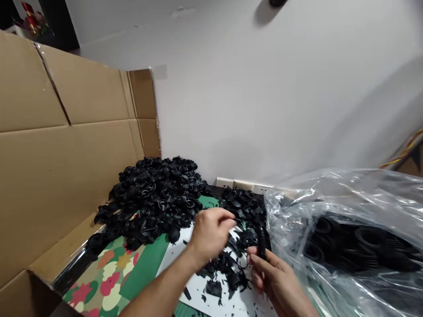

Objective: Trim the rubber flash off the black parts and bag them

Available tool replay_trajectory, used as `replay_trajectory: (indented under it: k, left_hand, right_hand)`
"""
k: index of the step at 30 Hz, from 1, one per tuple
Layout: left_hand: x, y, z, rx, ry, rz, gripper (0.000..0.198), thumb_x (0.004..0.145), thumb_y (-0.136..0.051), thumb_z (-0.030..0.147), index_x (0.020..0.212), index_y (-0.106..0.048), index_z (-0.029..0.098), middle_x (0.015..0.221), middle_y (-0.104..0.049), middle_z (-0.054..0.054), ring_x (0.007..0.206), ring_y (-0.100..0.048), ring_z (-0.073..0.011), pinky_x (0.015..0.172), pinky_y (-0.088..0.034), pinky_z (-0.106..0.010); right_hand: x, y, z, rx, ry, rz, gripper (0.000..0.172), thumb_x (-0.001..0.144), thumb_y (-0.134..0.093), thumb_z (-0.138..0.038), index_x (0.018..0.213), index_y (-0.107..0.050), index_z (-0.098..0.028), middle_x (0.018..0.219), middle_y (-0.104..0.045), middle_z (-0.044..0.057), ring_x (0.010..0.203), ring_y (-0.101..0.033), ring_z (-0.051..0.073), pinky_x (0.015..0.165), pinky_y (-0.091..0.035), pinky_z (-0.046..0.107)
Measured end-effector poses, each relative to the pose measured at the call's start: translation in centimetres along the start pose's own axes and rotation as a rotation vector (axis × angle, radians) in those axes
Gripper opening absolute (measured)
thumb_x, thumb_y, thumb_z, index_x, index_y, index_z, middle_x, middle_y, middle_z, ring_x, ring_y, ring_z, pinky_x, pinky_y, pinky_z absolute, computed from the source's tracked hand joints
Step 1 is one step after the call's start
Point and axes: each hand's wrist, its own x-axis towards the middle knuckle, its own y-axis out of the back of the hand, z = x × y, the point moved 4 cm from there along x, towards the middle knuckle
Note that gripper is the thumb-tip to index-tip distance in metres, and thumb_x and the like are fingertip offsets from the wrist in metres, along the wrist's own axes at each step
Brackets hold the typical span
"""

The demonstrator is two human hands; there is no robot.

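My right hand (276, 275) is closed around a black ribbed rubber part (261, 242), which stands roughly upright between thumb and fingers. To its left, my left hand (211, 231) is raised, with thumb and index finger pinched together. Whatever the pinch holds is too small and dark to make out against the scraps behind. Beneath both hands lies a white sheet (194, 288) strewn with thin black rubber scraps (214, 288). A denser heap of black scraps (243, 204) sits behind the hands.
A large pile of black ribbed rubber parts (158, 193) leans toward a cardboard wall (66, 167) at left. On the right, a clear plastic bag (291, 237) holds more black ring-shaped parts (366, 240). Wall sockets (244, 186) sit low at the back. Patterned paper (110, 277) lies front left.
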Motion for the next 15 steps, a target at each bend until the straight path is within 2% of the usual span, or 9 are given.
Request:
replay_trajectory:
  k: [3,6,8,12,15]
  left_hand:
    - [0.4,2.3,-4.9,0.156,0.107,-0.035,0.020,0.079,-0.054,0.015,0.082,-0.072,0.021,0.081,-0.075,-0.004,0.075,-0.067,-0.0190,0.068,-0.049,-0.028]
    - [-0.3,2.9,-7.6,0.324,0.156,-0.094,0.015,0.075,-0.058,0.014,0.077,-0.072,0.019,0.078,-0.073,-0.007,0.074,-0.066,-0.0236,0.066,-0.045,-0.032]
    - [-0.7,2.5,-8.2,0.395,0.157,-0.136,0.014,0.076,-0.058,0.017,0.080,-0.071,0.020,0.080,-0.072,-0.007,0.075,-0.066,-0.0237,0.066,-0.044,-0.031]
    - [-0.8,1.7,-7.8,0.519,0.149,-0.173,0.017,0.081,-0.053,0.017,0.090,-0.067,0.018,0.092,-0.068,-0.009,0.084,-0.064,-0.0258,0.067,-0.043,-0.032]
    - [-0.4,1.4,-8.1,0.606,0.172,-0.194,0.022,0.082,-0.046,0.008,0.093,-0.065,0.013,0.097,-0.064,-0.015,0.088,-0.062,-0.0292,0.067,-0.043,-0.035]
  right_hand:
    - [-0.3,1.1,-0.5,0.036,-0.046,0.024,0.034,0.060,-0.078,-0.037,0.079,-0.060,-0.016,0.048,-0.044,-0.009,0.034,-0.038,0.006,0.033,-0.027,0.018]
    - [-0.6,1.1,-2.0,0.063,-0.013,0.075,0.034,0.060,-0.077,-0.041,0.073,-0.056,-0.017,0.049,-0.042,-0.010,0.032,-0.031,0.003,0.031,-0.022,0.016]
    - [-0.6,0.9,-3.1,0.094,0.030,0.122,0.038,0.059,-0.078,-0.045,0.072,-0.055,-0.018,0.049,-0.043,-0.010,0.032,-0.029,0.001,0.031,-0.021,0.014]
    - [-0.6,1.4,-5.1,0.155,0.125,0.227,0.049,0.046,-0.083,-0.048,0.073,-0.058,-0.016,0.050,-0.048,-0.008,0.033,-0.027,0.000,0.031,-0.023,0.013]
    - [-0.3,2.4,-6.1,0.036,0.203,0.280,0.048,0.049,-0.080,-0.051,0.076,-0.063,-0.016,0.052,-0.054,-0.005,0.034,-0.034,0.003,0.033,-0.026,0.017]
